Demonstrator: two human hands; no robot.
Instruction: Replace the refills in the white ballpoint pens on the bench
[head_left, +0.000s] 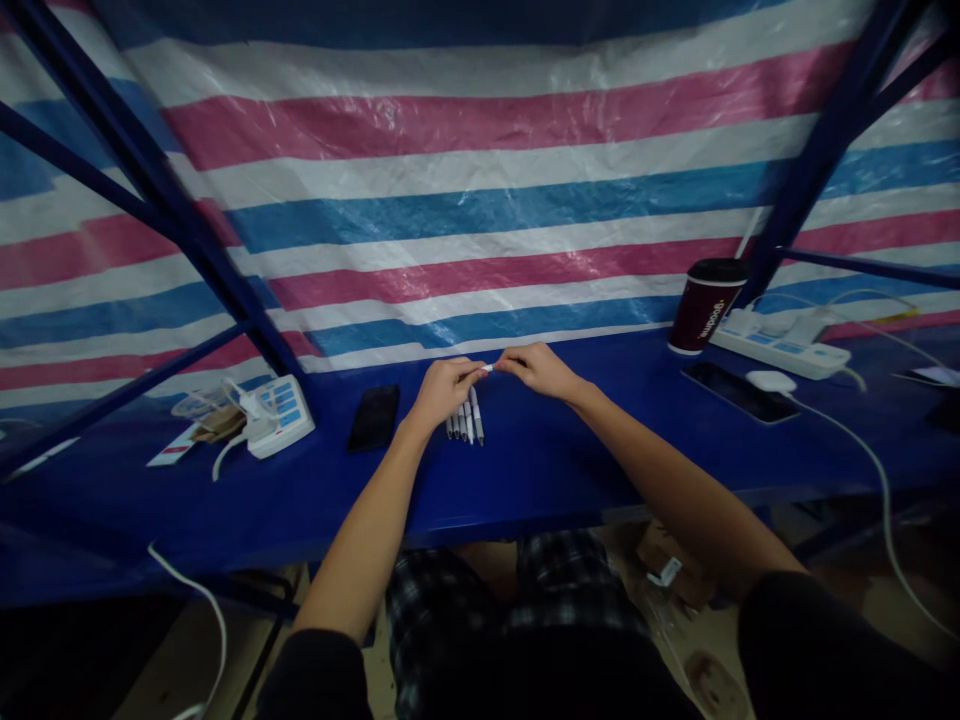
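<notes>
Between my two hands is a slim white pen (489,368), mostly covered by the fingers, so only a short stretch of it shows. My left hand (448,388) pinches one end and my right hand (540,368) pinches the other. Just below the left hand, several white pens (470,420) lie side by side on the blue table (525,470), dark tips toward me. Their far ends are hidden behind the left hand.
A black phone (373,418) and a white power strip (281,415) lie to the left. On the right are a dark red lidded cup (705,310), another phone (739,392), a white charger (771,381) with its cable, and a second power strip (787,345). Striped sheeting (480,210) hangs behind.
</notes>
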